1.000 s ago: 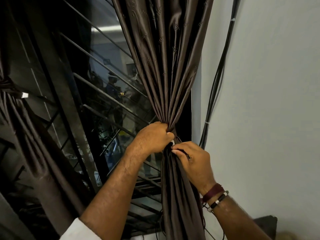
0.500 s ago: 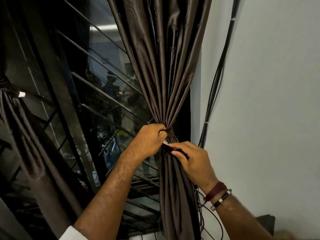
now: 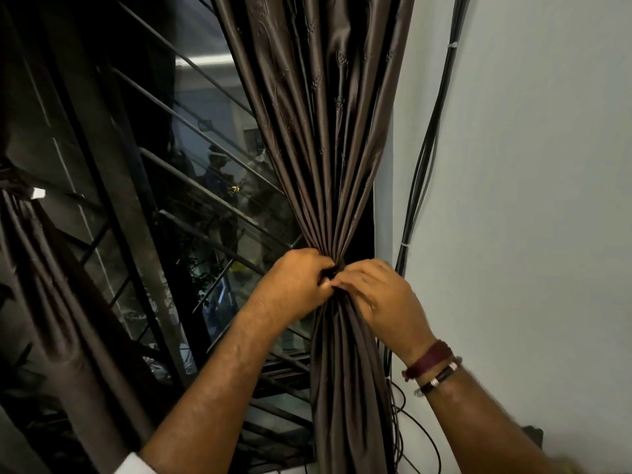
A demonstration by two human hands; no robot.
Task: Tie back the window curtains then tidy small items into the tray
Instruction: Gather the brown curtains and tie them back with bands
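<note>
My left hand [image 3: 295, 282] has its fingers curled tight round the gathered waist of the brown curtain [image 3: 328, 138], gripping it from the left side, and my right hand [image 3: 379, 299] meets it from the right, fingers bent and pinching at the same bunched spot, where a dark tie-back band [image 3: 337, 270] peeks out between my knuckles; I cannot tell how the band is fastened, as both hands cover most of it. On my right wrist sit a maroon band [image 3: 432, 358] and a dark bracelet [image 3: 441, 376] just below it. Above my hands the curtain fans out upward in glossy pleats, and below them it hangs in a narrow column. Just right of it a bundle of black cables [image 3: 422, 165] runs down the white wall [image 3: 547, 200]. To the left are the window's dark metal bars [image 3: 191, 131], with a second brown curtain [image 3: 51, 302] at the far left, cinched under a small white tag [image 3: 37, 193].
</note>
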